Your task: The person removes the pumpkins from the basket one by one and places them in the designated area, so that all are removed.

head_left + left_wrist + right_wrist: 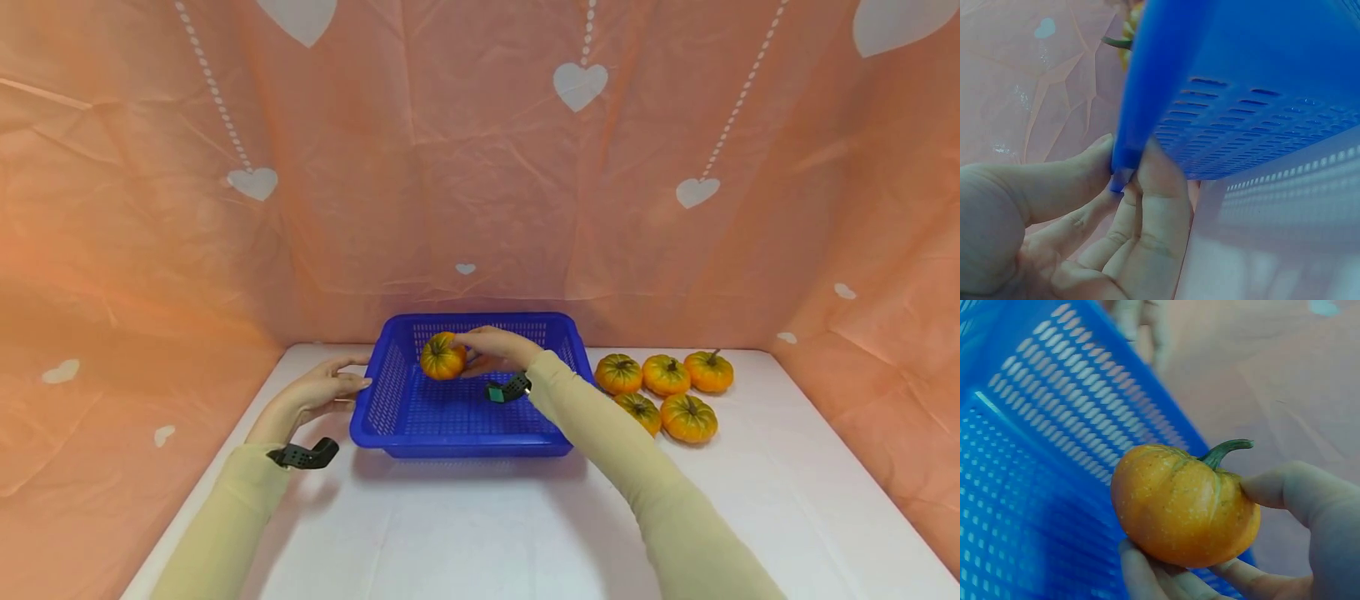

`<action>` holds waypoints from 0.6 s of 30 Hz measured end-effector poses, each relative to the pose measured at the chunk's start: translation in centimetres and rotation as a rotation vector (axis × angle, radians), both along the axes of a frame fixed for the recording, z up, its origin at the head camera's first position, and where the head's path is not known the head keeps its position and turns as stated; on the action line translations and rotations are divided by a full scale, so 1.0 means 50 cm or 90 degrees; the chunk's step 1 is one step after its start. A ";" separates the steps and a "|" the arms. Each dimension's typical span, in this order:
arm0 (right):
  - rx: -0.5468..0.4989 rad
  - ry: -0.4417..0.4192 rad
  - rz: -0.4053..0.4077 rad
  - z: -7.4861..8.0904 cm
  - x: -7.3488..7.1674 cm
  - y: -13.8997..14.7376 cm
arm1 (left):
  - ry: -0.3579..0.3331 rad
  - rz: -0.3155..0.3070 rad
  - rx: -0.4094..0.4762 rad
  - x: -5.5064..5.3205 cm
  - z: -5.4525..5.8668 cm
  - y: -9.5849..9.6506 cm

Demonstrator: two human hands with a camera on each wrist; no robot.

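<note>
A small orange pumpkin (442, 357) with a green stem is gripped by my right hand (497, 347) above the inside of a blue plastic basket (465, 448). In the right wrist view, thumb and fingers hold the pumpkin (1185, 506) from opposite sides, close to the perforated basket wall (1079, 387). My left hand (318, 392) is at the basket's left rim. The left wrist view has its thumb and fingers pinching that rim (1147, 94), with the thumb on one face and the fingers on the other.
Several more pumpkins (666, 375) sit on the white table (465, 533) just right of the basket, some partly behind my right sleeve. Behind and beside the table hangs a peach cloth (480, 208) with white hearts. Each wrist wears a black camera mount (306, 455).
</note>
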State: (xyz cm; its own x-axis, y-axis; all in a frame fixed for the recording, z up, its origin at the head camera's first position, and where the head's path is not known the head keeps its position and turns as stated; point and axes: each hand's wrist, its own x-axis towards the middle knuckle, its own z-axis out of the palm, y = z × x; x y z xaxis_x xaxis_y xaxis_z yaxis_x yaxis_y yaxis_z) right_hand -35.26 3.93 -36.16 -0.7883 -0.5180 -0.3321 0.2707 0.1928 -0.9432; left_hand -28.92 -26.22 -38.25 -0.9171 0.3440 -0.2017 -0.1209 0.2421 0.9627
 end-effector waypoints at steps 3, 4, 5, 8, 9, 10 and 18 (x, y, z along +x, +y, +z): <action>-0.013 0.002 0.000 0.022 -0.001 0.020 | 0.001 -0.002 0.005 0.000 0.000 0.000; -0.018 0.001 -0.001 0.028 -0.001 0.026 | 0.001 -0.001 0.005 0.000 0.000 0.000; -0.025 -0.001 -0.001 0.033 -0.002 0.032 | 0.001 0.000 0.007 0.000 0.000 0.000; -0.037 0.000 -0.002 0.048 -0.002 0.050 | 0.002 0.001 0.004 0.000 0.000 0.001; -0.043 -0.001 -0.002 0.053 -0.002 0.057 | 0.003 0.002 0.004 0.000 0.000 0.002; -0.047 -0.001 -0.002 0.057 -0.002 0.063 | 0.002 0.002 0.005 0.001 -0.001 0.002; -0.107 -0.027 -0.036 0.091 0.000 0.127 | -0.008 0.002 0.010 0.004 0.004 0.002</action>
State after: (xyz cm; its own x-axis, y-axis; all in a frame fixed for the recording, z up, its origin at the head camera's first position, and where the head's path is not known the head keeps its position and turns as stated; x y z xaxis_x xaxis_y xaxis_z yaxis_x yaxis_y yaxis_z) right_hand -35.27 10.30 -31.64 -0.8045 -0.5244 -0.2788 0.3171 0.0176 -0.9482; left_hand -28.72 -26.12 -38.05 -0.9157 0.3443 -0.2072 -0.1332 0.2263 0.9649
